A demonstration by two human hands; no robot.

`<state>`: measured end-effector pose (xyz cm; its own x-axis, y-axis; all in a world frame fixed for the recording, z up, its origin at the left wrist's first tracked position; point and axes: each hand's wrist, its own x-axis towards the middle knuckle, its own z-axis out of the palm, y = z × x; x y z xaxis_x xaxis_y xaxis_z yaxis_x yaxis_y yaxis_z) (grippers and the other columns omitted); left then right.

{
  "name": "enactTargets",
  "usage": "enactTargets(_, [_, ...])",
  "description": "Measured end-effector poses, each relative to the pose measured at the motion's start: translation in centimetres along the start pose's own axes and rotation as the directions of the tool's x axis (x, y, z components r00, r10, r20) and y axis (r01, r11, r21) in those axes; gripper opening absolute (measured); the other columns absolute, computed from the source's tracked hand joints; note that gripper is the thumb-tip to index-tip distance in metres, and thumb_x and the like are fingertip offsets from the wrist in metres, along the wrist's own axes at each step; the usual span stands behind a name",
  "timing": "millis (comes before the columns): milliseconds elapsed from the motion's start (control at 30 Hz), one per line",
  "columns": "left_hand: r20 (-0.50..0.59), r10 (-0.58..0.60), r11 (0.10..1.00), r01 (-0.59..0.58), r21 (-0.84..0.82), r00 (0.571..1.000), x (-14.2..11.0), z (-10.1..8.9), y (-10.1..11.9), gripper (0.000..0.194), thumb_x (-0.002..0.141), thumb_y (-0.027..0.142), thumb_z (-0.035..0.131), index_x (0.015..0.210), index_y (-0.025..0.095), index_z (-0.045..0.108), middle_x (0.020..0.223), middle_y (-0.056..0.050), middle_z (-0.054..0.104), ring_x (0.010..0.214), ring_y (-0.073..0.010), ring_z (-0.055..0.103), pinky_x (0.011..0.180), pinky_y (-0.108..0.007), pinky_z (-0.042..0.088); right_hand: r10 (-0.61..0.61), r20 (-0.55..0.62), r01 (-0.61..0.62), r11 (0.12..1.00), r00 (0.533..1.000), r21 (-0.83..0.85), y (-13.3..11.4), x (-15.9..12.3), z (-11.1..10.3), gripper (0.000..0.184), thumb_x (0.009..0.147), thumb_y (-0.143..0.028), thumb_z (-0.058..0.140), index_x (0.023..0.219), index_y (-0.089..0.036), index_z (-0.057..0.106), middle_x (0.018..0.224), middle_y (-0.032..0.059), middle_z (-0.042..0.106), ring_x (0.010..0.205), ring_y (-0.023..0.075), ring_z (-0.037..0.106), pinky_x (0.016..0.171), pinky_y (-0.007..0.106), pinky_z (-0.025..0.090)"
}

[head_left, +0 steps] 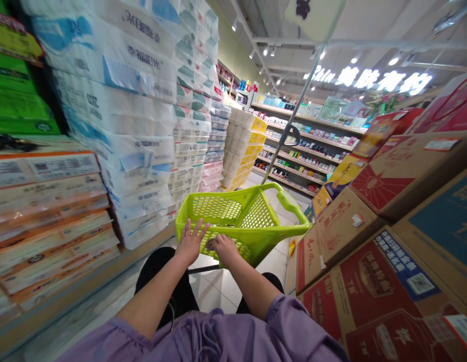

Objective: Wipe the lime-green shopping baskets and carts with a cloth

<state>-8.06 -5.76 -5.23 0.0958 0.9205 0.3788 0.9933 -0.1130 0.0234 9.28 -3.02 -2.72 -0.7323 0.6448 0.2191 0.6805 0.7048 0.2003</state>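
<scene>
A lime-green child-size shopping cart (pixel 263 232) with perforated sides stands on the tiles in front of my knees. I see nothing inside its basket. My left hand (pixel 191 245) rests on the near side of the basket, its fingers spread and reaching the rim. Just to its right, my right hand (pixel 224 248) is closed against the same side. A small, dark, crumpled thing (pixel 211 245) shows at its fingertips; its kind is not clear. A thin metal pole (pixel 293 113) rises from the cart and carries a pale flag (pixel 312 17).
Tall stacks of wrapped tissue packs (pixel 138 115) line the left side. Cardboard cartons (pixel 384 261) are piled close on the right. Between them runs a narrow tiled aisle (pixel 212 289), leading to stocked shelves (pixel 304 136) at the back.
</scene>
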Motion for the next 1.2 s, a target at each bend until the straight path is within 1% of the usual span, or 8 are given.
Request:
enactTargets(133, [-0.007,0.001,1.0,-0.001,0.003,1.0,0.0,0.2,-0.2,0.082,0.076,0.003,0.044,0.149,0.032,0.022,0.159,-0.003,0.017,0.146,-0.0331,0.001,0.115,-0.057,0.018,0.002,-0.123,-0.003,1.0,0.992,-0.002,0.3,-0.4,-0.2,0.026,0.095,-0.02,0.044,0.115,-0.018,0.061,0.102,0.0099,0.06,0.093,0.0217,0.052,0.08,0.034,0.046])
enactTargets(300, [0.001,0.007,1.0,-0.007,-0.001,1.0,0.1,0.3,-0.4,0.085,0.073,0.001,0.045,0.149,0.03,0.023,0.16,-0.003,0.016,0.146,-0.0347,-0.002,0.115,-0.056,0.019,0.06,0.047,-0.06,0.998,0.997,0.001,1.2,-2.0,0.3,0.016,0.089,-0.017,0.053,0.099,-0.02,0.066,0.095,0.0074,0.06,0.089,0.0199,0.054,0.074,0.03,0.045])
enactTargets(500, [0.008,-0.001,1.0,0.001,-0.032,1.0,0.5,0.5,-0.9,0.079,0.076,0.003,0.044,0.149,0.029,0.026,0.159,-0.003,0.018,0.146,-0.034,-0.001,0.116,-0.058,0.016,0.131,-0.201,-0.128,0.991,0.971,0.028,3.3,-3.7,0.0,0.023,0.091,-0.02,0.052,0.112,-0.022,0.063,0.1,0.0065,0.059,0.094,0.0203,0.051,0.083,0.031,0.042])
enactTargets(667, [-0.03,0.002,1.0,-0.003,-0.028,1.0,0.6,0.8,-1.3,0.081,0.076,0.001,0.039,0.149,0.032,0.022,0.159,-0.002,0.016,0.147,-0.0312,0.0,0.115,-0.059,0.018,0.199,-0.081,-0.194,0.979,0.977,0.058,4.3,-6.2,1.1,0.016,0.086,-0.016,0.059,0.097,-0.024,0.068,0.094,0.0037,0.06,0.09,0.0184,0.053,0.08,0.027,0.043])
enactTargets(867, [-0.017,-0.038,0.999,0.038,-0.019,0.999,1.0,1.0,-1.2,0.077,0.077,0.001,0.038,0.148,0.03,0.028,0.159,-0.003,0.019,0.146,-0.0324,-0.001,0.115,-0.058,0.02,0.279,-0.236,-0.277,0.96,0.931,0.044,5.4,-7.1,0.2,0.022,0.091,-0.021,0.053,0.11,-0.023,0.065,0.103,0.0071,0.061,0.096,0.0208,0.052,0.085,0.031,0.042])
enactTargets(967, [-0.005,-0.064,0.998,0.064,-0.009,0.998,1.2,1.0,-1.3,0.074,0.078,0.002,0.037,0.147,0.028,0.031,0.158,-0.005,0.021,0.147,-0.0316,0.004,0.114,-0.056,0.022,0.312,-0.17,-0.309,0.95,0.935,0.041,5.8,-7.6,0.1,0.021,0.09,-0.017,0.053,0.105,-0.024,0.066,0.1,0.0057,0.062,0.094,0.0202,0.053,0.083,0.029,0.042])
enactTargets(1067, [-0.012,-0.056,0.998,0.057,0.008,0.998,1.5,0.9,-1.0,0.07,0.08,0.003,0.036,0.147,0.024,0.033,0.157,-0.007,0.024,0.146,-0.0282,0.011,0.115,-0.052,0.022,0.323,-0.135,-0.318,0.946,0.937,0.06,6.0,-8.4,0.6,0.023,0.088,-0.014,0.053,0.103,-0.025,0.066,0.096,0.0037,0.062,0.091,0.0191,0.053,0.081,0.027,0.041])
enactTargets(1200, [-0.022,-0.005,1.0,0.006,0.026,1.0,2.4,0.5,1.7,0.066,0.081,0.003,0.034,0.146,0.009,0.031,0.155,-0.014,0.026,0.146,-0.0254,0.015,0.118,-0.044,0.018,0.342,-0.292,-0.342,0.938,0.893,0.053,6.8,-8.7,0.4,0.021,0.092,-0.021,0.051,0.108,-0.025,0.065,0.104,0.0065,0.061,0.096,0.0205,0.051,0.085,0.031,0.037])
